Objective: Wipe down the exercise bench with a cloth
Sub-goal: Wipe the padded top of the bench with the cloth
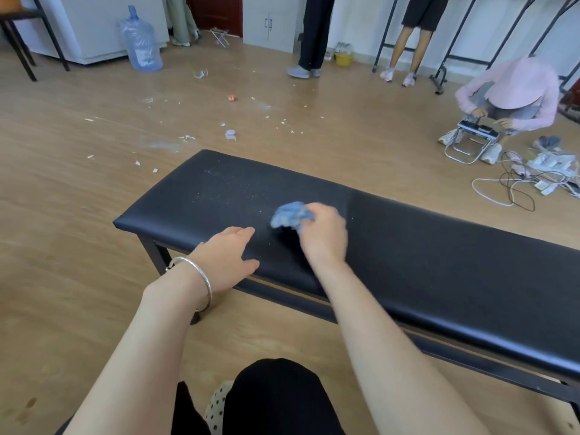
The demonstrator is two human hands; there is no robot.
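Observation:
A long black padded bench [439, 265] runs from the middle left to the lower right. Pale dust specks dot its left end [219, 186]. My right hand [324, 237] grips a crumpled blue cloth [290, 215] on the bench top near the middle. My left hand [230, 259], with a silver bangle on the wrist, rests flat with straight fingers on the bench's near edge, just left of the cloth.
Wood floor with scattered white scraps [188, 138] lies beyond the bench. A blue water jug [141, 42] stands at the back left. A crouching person in pink [514, 92] works at a small stool on the right, with cables [518, 186] on the floor. Two people stand at the back.

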